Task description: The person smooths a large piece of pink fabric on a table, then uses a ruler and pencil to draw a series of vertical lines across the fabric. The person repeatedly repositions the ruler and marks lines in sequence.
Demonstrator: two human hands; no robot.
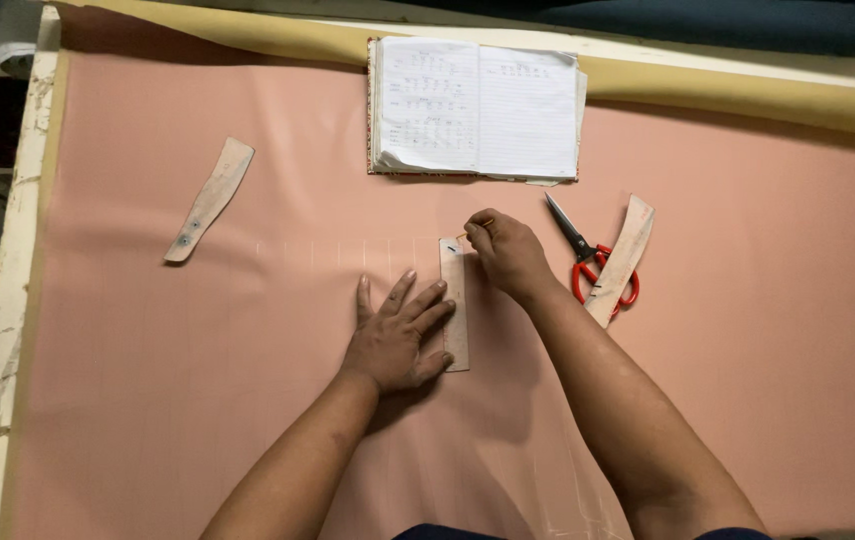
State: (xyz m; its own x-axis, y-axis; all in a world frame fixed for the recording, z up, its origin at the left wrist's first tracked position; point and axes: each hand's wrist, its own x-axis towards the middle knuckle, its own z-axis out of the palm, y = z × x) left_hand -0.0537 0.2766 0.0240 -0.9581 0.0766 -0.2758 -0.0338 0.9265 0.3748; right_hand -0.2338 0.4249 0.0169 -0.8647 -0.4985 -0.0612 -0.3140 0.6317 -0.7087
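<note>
Pink fabric (198,380) is spread flat over the table. My left hand (398,335) lies on it palm down, fingers spread, with the fingertips pressing on a short flat wooden ruler (456,300) that stands lengthwise away from me. My right hand (508,252) is at the ruler's far end, fingers pinched on a thin yellowish marking stick (479,227) whose tip meets the fabric beside the ruler. Faint pale lines run across the fabric to the left of the ruler.
An open notebook (478,108) lies at the far middle. Red-handled scissors (593,262) and a curved wooden template (623,258) sit right of my right hand. Another curved wooden template (210,200) lies at the left. Yellow fabric (748,95) and dark cloth (728,25) line the far edge.
</note>
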